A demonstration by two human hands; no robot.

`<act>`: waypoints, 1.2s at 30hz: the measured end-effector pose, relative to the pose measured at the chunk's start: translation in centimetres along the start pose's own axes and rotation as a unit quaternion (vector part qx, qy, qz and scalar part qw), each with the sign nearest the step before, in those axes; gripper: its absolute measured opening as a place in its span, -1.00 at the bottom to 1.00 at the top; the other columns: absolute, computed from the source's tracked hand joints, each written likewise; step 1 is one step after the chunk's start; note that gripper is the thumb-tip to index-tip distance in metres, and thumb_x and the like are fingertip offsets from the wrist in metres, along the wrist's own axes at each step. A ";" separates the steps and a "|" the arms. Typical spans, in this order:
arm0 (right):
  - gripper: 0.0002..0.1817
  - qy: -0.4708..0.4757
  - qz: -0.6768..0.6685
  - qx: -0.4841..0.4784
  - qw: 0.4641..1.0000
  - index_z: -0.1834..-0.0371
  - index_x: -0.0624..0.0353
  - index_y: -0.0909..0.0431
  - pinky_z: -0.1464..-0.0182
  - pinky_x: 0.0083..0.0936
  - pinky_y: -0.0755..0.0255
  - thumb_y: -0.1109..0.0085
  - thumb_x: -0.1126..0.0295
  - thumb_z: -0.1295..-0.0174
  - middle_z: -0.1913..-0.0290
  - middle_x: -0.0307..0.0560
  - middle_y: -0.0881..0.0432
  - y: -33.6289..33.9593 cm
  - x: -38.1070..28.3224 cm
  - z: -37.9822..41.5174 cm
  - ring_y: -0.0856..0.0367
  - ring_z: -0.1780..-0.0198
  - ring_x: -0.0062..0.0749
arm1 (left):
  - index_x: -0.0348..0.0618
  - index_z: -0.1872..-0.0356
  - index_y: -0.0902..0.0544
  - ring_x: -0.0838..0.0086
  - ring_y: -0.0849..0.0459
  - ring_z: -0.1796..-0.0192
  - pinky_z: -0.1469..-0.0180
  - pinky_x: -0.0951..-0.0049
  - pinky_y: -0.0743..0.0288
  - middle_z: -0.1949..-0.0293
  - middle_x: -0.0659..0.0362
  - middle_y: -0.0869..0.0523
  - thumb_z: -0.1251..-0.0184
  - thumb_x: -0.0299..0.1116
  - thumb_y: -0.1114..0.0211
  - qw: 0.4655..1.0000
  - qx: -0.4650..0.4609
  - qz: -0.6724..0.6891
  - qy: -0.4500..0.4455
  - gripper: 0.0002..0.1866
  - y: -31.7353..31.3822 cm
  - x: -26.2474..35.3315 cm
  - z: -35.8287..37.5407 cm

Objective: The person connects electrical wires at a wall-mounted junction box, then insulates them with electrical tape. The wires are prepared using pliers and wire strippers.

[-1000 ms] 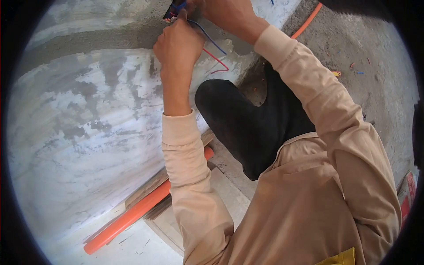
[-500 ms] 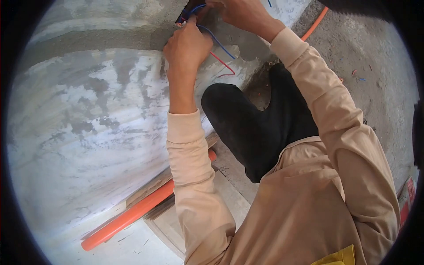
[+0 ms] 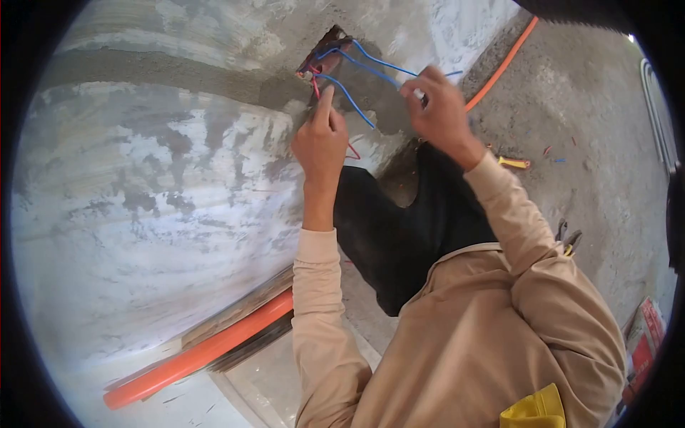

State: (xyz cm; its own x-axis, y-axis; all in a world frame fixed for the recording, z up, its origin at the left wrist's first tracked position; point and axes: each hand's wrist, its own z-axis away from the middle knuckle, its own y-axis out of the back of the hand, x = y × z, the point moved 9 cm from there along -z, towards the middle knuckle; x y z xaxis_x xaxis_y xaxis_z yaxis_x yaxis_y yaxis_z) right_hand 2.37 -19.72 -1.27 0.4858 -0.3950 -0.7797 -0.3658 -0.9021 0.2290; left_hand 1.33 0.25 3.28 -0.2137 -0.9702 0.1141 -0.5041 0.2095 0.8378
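A rectangular box opening [image 3: 330,48] is set in the plastered wall, with blue wires and a red wire coming out of it. My right hand [image 3: 444,114], slightly blurred, pinches a blue wire [image 3: 374,70] drawn out to the right. Another blue wire [image 3: 367,57] runs just above it, its tip past my fingers. Below the opening, my left hand [image 3: 320,143] has its fingers closed around the red wire [image 3: 315,87], whose bent end shows beside the hand. A shorter blue wire [image 3: 349,97] hangs free between my hands.
An orange conduit [image 3: 503,63] rises from the floor by the wall at right. A thick orange pipe [image 3: 207,349] lies along the wall base at lower left. On the rough floor are a yellow-handled tool [image 3: 514,162], pliers-like tools [image 3: 567,237] and wire scraps [image 3: 560,160].
My right hand has moved right and down from the box, drawing a blue wire out. My left hand sits lower, leaving the opening exposed. The camera view has shifted.
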 end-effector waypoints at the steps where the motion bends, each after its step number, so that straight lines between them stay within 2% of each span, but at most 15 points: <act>1: -0.94 -0.031 -0.034 0.002 0.999 0.39 0.22 -0.63 0.28 -0.24 -0.48 -0.28 0.51 -0.07 0.32 0.01 -0.55 -0.8 1.9 1.3 -0.59 0.30 0.03 | 0.01 -0.07 -0.67 0.08 -0.72 0.35 0.26 0.18 -0.56 0.39 -0.05 -0.73 -0.25 -0.45 -0.22 0.997 0.059 0.047 -0.007 -0.65 0.7 0.1 0.4; 3: -0.93 -0.075 -0.041 -0.007 0.996 0.36 0.23 -0.63 0.29 -0.28 -0.47 -0.29 0.49 -0.11 0.32 -0.01 -0.54 -3.0 3.4 2.6 -0.59 0.31 -0.04 | -0.12 0.04 -0.71 0.20 -0.73 0.33 0.24 0.25 -0.56 0.38 -0.01 -0.73 -0.26 -0.47 -0.24 0.975 0.177 0.135 -0.023 -0.75 2.6 0.3 1.3; 6: -0.89 -0.142 -0.164 -0.001 0.976 0.35 0.25 -0.63 0.26 -0.32 -0.45 -0.32 0.45 -0.13 0.31 -0.05 -0.53 -6.3 5.7 3.6 -0.57 0.31 -0.14 | -0.27 0.11 -0.68 0.34 -0.70 0.28 0.16 0.36 -0.54 0.32 0.08 -0.73 -0.31 -0.47 -0.23 0.963 0.201 0.181 0.026 -0.81 4.3 3.0 6.4; 8: -0.87 -0.156 -0.220 -0.046 0.962 0.33 0.26 -0.62 0.20 -0.40 -0.42 -0.33 0.43 -0.16 0.24 -0.10 -0.49 -7.6 6.2 3.5 -0.53 0.26 -0.28 | -0.31 0.14 -0.67 0.35 -0.70 0.13 0.06 0.41 -0.51 0.20 0.04 -0.72 -0.33 -0.48 -0.22 0.942 0.068 0.324 0.045 -0.83 1.1 7.2 8.9; 10: -0.84 -0.136 -0.210 -0.140 0.958 0.29 0.27 -0.60 0.13 -0.54 -0.40 -0.34 0.41 -0.22 0.11 -0.19 -0.41 -8.0 7.1 2.9 -0.47 0.15 -0.51 | -0.36 0.04 -0.61 0.24 -0.69 0.00 -0.09 0.38 -0.49 0.08 -0.02 -0.72 -0.36 -0.47 -0.17 0.910 0.040 0.393 0.122 -0.77 -2.8 7.6 10.1; 13: -0.86 -0.175 -0.242 -0.183 0.937 0.30 0.24 -0.63 0.02 -0.56 -0.35 -0.36 0.41 -0.20 0.04 -0.25 -0.43 -7.8 9.3 1.8 -0.43 0.03 -0.51 | -0.39 -0.07 -0.55 0.28 -0.63 -0.14 -0.19 0.35 -0.44 -0.09 -0.02 -0.65 -0.47 -0.35 -0.14 0.736 0.135 0.569 0.342 -0.69 -9.8 3.3 11.0; 16: -0.85 -0.190 -0.218 -0.244 0.926 0.30 0.23 -0.64 0.02 -0.57 -0.35 -0.35 0.38 -0.20 0.04 -0.26 -0.43 -6.6 8.2 0.9 -0.46 0.03 -0.55 | -0.39 -0.16 -0.50 0.30 -0.56 -0.23 -0.27 0.31 -0.39 -0.21 0.01 -0.57 -0.53 -0.18 -0.14 0.493 0.063 0.795 0.347 -0.56 -12.9 4.9 7.4; 20: -0.82 -0.228 -0.282 -0.314 0.877 0.24 0.26 -0.66 0.05 -0.58 -0.38 -0.34 0.36 -0.22 0.07 -0.27 -0.49 -7.5 7.4 0.9 -0.52 0.12 -0.57 | -0.24 -0.14 -0.54 0.57 -0.59 0.14 0.13 0.54 -0.45 0.11 0.20 -0.67 -0.43 -0.21 -0.28 0.462 0.123 0.826 0.297 -0.61 -15.4 3.8 6.1; 24: -0.77 -0.254 -0.396 -0.311 0.826 0.14 0.28 -0.64 0.05 -0.55 -0.39 -0.30 0.34 -0.26 0.17 -0.30 -0.57 -8.5 6.1 1.8 -0.54 0.19 -0.59 | -0.06 0.03 -0.61 0.67 -0.47 0.31 0.28 0.56 -0.36 0.30 0.37 -0.61 -0.40 -0.27 -0.30 0.458 0.084 0.836 0.291 -0.79 -15.4 2.9 5.9; 26: -0.77 -0.257 -0.371 -0.295 0.843 0.11 0.27 -0.63 0.05 -0.56 -0.39 -0.29 0.34 -0.28 0.21 -0.31 -0.59 -8.5 5.3 1.2 -0.52 0.18 -0.61 | -0.04 0.10 -0.61 0.69 -0.40 0.40 0.36 0.57 -0.29 0.38 0.40 -0.55 -0.41 -0.27 -0.29 0.444 0.055 0.837 0.315 -0.85 -15.7 2.5 6.0; 32: -0.83 -0.060 -0.336 -0.364 0.866 0.11 0.15 -0.55 0.09 -0.57 -0.43 -0.23 0.36 -0.31 0.22 -0.29 -0.59 -11.4 6.0 -1.4 -0.49 0.15 -0.64 | 0.02 0.18 -0.59 0.66 -0.32 0.50 0.49 0.61 -0.19 0.46 0.39 -0.45 -0.42 -0.40 -0.20 0.224 -0.013 0.904 0.364 -0.95 -17.7 4.1 6.9; 33: -0.83 -0.074 -0.358 -0.363 0.857 0.11 0.14 -0.52 0.08 -0.57 -0.43 -0.23 0.37 -0.31 0.21 -0.29 -0.57 -12.2 6.1 -0.9 -0.49 0.13 -0.63 | 0.06 0.21 -0.58 0.67 -0.30 0.52 0.53 0.60 -0.16 0.49 0.39 -0.42 -0.43 -0.38 -0.16 0.236 -0.011 0.904 0.357 -0.95 -17.7 4.0 6.8; 34: -0.79 -0.080 -0.363 -0.350 0.860 0.09 0.12 -0.48 0.06 -0.55 -0.45 -0.24 0.36 -0.28 0.18 -0.27 -0.55 -12.8 5.8 -0.3 -0.50 0.10 -0.57 | 0.10 0.23 -0.56 0.67 -0.28 0.54 0.55 0.59 -0.15 0.53 0.39 -0.39 -0.40 -0.39 -0.15 0.338 -0.013 0.852 0.399 -0.93 -18.6 2.7 7.1; 35: -0.76 -0.129 -0.425 -0.348 0.826 0.06 0.13 -0.49 0.04 -0.49 -0.47 -0.23 0.33 -0.27 0.15 -0.22 -0.54 -13.1 5.8 1.1 -0.51 0.04 -0.50 | 0.13 0.22 -0.55 0.68 -0.36 0.51 0.54 0.60 -0.21 0.52 0.39 -0.44 -0.38 -0.38 -0.15 0.350 -0.011 0.871 0.343 -0.93 -18.9 1.8 7.0; 36: -0.74 -0.259 -0.322 -0.389 0.824 0.03 0.16 -0.50 -0.03 -0.35 -0.46 -0.20 0.34 -0.26 0.09 -0.07 -0.53 -10.7 4.4 2.6 -0.53 -0.02 -0.31 | -0.03 0.08 -0.57 0.55 -0.49 0.39 0.38 0.48 -0.42 0.34 0.30 -0.56 -0.32 -0.34 -0.24 0.432 -0.030 0.826 0.362 -0.81 -20.9 -0.8 7.9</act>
State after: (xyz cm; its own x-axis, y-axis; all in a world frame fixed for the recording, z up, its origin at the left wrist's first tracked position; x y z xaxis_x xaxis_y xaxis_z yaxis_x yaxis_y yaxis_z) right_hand 6.35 -11.35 -8.73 -0.0962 0.1554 -0.9832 0.5520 -0.8136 -0.1826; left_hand 5.39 -2.41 -18.53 0.0875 0.7075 0.7013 -0.1371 0.7058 -0.6950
